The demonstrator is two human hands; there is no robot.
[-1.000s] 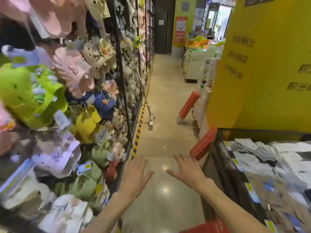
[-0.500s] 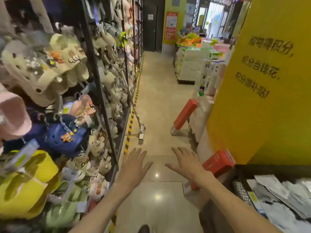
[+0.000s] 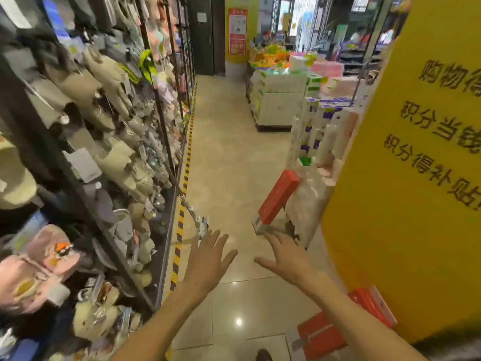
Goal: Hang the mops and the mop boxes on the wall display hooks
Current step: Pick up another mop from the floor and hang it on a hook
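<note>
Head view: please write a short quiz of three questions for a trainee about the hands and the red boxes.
1. True or false: the left hand holds a mop.
2. Which hand is nearer the leaning red box? A) left B) right
3. Fill in: the mop leans against the slipper ____.

Key: 1 false, both hands are open and hold nothing. 2 B, the right hand. 3 rack.

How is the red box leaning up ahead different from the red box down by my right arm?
The far red box stands tilted, its foot on the floor and its top against the stacked goods; the near red box lies low beside the yellow pillar. The far one shows whole; the near one is partly hidden by the arm. Both are red with a pale end.
</note>
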